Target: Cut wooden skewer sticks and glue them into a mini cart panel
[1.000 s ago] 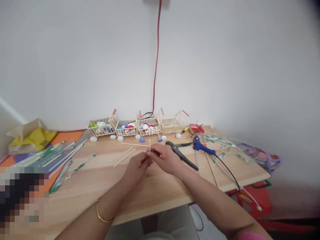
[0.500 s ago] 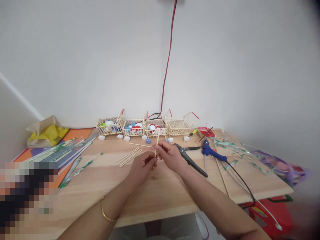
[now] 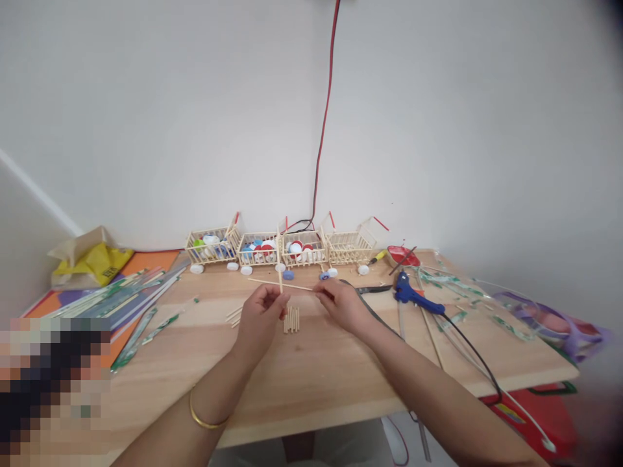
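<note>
Pinching an upright wooden stick [image 3: 280, 280] in the left hand [image 3: 261, 316], seemingly to hold it clear of the short sticks [image 3: 292, 320] lined up on the tabletop [image 3: 277, 389], with the right hand [image 3: 343, 305] at the end of a crosswise stick [image 3: 265, 281], cannot tell whether pinching or just touching.

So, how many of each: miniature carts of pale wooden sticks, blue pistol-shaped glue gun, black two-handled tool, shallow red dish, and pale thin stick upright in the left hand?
Miniature pale wooden carts: 4
Blue glue gun: 1
Black two-handled tool, partly hidden: 1
Shallow red dish: 1
Upright pale stick in the left hand: 1
Total: 8
</note>
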